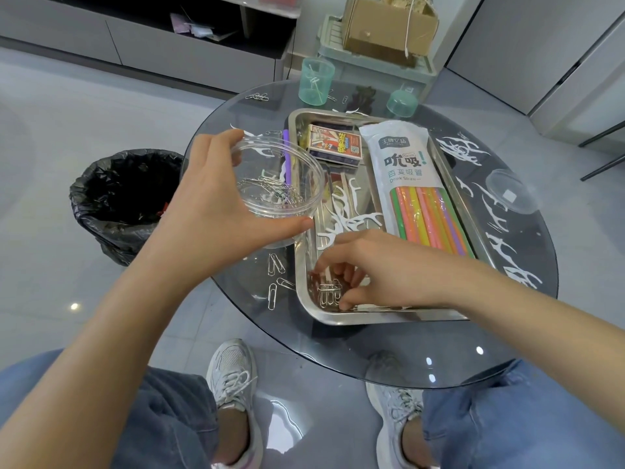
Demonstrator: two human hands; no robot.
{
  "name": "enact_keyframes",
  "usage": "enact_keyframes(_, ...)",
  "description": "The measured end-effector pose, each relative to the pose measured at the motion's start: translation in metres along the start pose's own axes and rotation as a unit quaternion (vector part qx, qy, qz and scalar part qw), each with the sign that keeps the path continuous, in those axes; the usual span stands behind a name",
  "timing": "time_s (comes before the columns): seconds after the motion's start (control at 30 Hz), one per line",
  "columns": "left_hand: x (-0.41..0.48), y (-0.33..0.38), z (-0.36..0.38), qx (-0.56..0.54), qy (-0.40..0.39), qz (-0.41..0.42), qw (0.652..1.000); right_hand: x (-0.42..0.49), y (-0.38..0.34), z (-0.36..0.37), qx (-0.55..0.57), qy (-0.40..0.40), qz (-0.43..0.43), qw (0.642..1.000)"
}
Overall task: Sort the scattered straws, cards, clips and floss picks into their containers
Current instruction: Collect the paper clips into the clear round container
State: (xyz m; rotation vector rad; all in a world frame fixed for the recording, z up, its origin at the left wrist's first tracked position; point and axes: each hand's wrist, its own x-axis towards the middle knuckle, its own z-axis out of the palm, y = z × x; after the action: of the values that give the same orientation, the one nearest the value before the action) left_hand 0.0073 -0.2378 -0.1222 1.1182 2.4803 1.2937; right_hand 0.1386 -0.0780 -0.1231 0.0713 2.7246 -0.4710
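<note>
While my left hand [209,214] grips the clear plastic cup [282,198], my right hand [368,265] pinches silver paper clips [328,294] at the near end of the steel tray [389,318].

Silver tray [338,320], white floss picks [355,220], bright straws [426,218] (orange, yellow, green), black bin bag [98,211]

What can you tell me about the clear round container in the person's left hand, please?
The clear container is a round, shallow tub of thin see-through plastic, lidless, held roughly upright left of the metal tray. The left hand grips it, fingers on its far rim, thumb on the near side. Silver paper clips lie tangled inside.
</note>
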Motion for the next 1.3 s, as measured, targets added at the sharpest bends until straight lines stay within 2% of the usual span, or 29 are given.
enact_keyframes(0.27,0.000,0.001,0.000,-0.015,0.003,0.003,1.000,0.004,-0.004,0.005,-0.081,0.033,-0.081,0.993)
enact_keyframes(0.5,0.002,-0.001,0.002,-0.020,0.005,-0.001,1.000,0.013,-0.014,0.004,-0.123,0.032,-0.078,0.989)
enact_keyframes(0.6,0.001,-0.001,0.001,-0.023,0.010,-0.001,1.000,0.016,-0.012,0.006,-0.078,0.051,-0.046,0.995)
enact_keyframes(0.73,0.000,-0.001,-0.003,-0.025,0.007,0.005,1.000,0.011,-0.007,0.000,0.078,0.091,0.032,0.992)
enact_keyframes(0.83,0.000,-0.002,-0.003,-0.028,0.002,0.012,1.000,0.003,-0.002,-0.025,0.186,0.176,0.082,0.963)
enact_keyframes(0.93,-0.001,-0.002,0.001,-0.022,-0.008,0.022,0.999,0.000,-0.005,-0.061,0.254,0.268,0.061,0.927)
enact_keyframes(1.0,-0.001,-0.001,0.004,-0.017,-0.016,0.027,0.999,0.004,-0.015,-0.074,0.265,0.279,0.026,0.923)
enact_keyframes(1.07,-0.001,0.001,0.006,-0.020,-0.022,0.029,0.999,0.010,-0.027,-0.075,0.258,0.257,0.004,0.931)
enact_keyframes(1.13,-0.002,0.003,0.007,-0.021,-0.024,0.030,0.999,0.013,-0.031,-0.071,0.231,0.253,0.006,0.939)
enact_keyframes(1.3,-0.003,-0.001,0.004,-0.021,-0.019,0.027,0.999,0.000,-0.015,-0.063,0.220,0.316,0.035,0.922)
